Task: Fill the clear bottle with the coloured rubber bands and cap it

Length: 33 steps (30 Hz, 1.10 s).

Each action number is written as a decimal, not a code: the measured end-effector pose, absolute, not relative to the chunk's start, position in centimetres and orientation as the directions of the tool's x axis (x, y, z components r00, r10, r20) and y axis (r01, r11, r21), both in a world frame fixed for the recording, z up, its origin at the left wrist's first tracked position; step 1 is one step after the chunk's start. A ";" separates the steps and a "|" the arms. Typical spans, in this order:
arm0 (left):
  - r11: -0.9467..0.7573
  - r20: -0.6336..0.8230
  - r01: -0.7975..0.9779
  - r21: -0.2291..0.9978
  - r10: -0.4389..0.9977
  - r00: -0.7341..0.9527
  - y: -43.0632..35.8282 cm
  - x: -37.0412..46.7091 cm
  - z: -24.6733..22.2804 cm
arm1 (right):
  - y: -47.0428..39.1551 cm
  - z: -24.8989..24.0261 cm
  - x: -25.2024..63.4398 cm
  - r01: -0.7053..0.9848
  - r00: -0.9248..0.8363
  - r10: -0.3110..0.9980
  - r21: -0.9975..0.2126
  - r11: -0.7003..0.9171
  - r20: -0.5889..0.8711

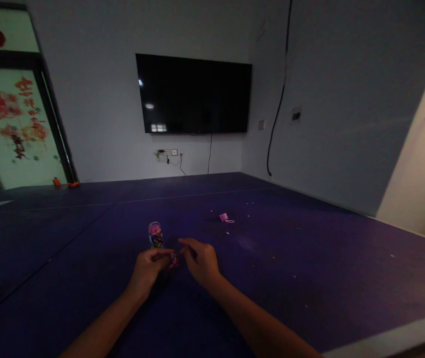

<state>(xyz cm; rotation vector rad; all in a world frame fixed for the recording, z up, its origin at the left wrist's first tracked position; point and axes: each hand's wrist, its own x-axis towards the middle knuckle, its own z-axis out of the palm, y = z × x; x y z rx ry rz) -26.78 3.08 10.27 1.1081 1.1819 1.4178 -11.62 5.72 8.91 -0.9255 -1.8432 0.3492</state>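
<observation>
**A:** What have you got in your grip down there, low in the middle of the frame?

**B:** My left hand is curled shut, its fingertips pinching a small colourful piece, pink and dark, too small and too dim for me to say what it is. I hold it just off the tabletop, out in front of me where I can look down on it.

**A:** And the other hand?

**B:** My right hand sits just beside it, loosely curled with the forefinger stretched toward the piece. It grips nothing that I can see; whether the fingertip touches the piece, I cannot tell.

**A:** What's that little bottle above your knuckles?

**B:** A small clear jar, standing upright just behind my left hand, packed with more of the same bright bits. My guess is it stands that close so it stays within easy reach.

**A:** Anything else around?

**B:** A pink scrap lies farther back, right of centre, well apart from both hands. A dark television hangs on the wall in the upper middle.
</observation>
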 end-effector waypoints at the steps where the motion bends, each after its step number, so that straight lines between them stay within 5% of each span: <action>1: -0.117 0.104 -0.078 0.990 0.983 -0.153 3.0 -27.0 10.9 | 5.9 8.9 -11.5 0.465 -0.187 0.734 -0.599 0.652 0.653; 6: -0.357 0.348 0.044 0.933 0.863 -0.367 3.4 -28.9 15.2 | 6.7 8.5 -11.1 0.601 -0.160 0.776 -0.563 0.567 0.611; 10: -0.385 0.430 0.193 0.903 0.823 -0.371 5.4 -30.9 18.7 | 7.2 8.2 -11.2 0.651 -0.164 0.798 -0.544 0.529 0.580; 19: -0.143 0.208 0.362 0.921 0.967 -0.149 8.8 -32.0 21.0 | 7.5 7.6 -11.5 0.639 -0.228 0.800 -0.535 0.553 0.555; 33: -0.185 0.249 0.648 0.739 0.968 -0.007 9.3 -32.7 20.6 | 6.9 8.0 -11.6 0.620 -0.287 0.799 -0.533 0.576 0.529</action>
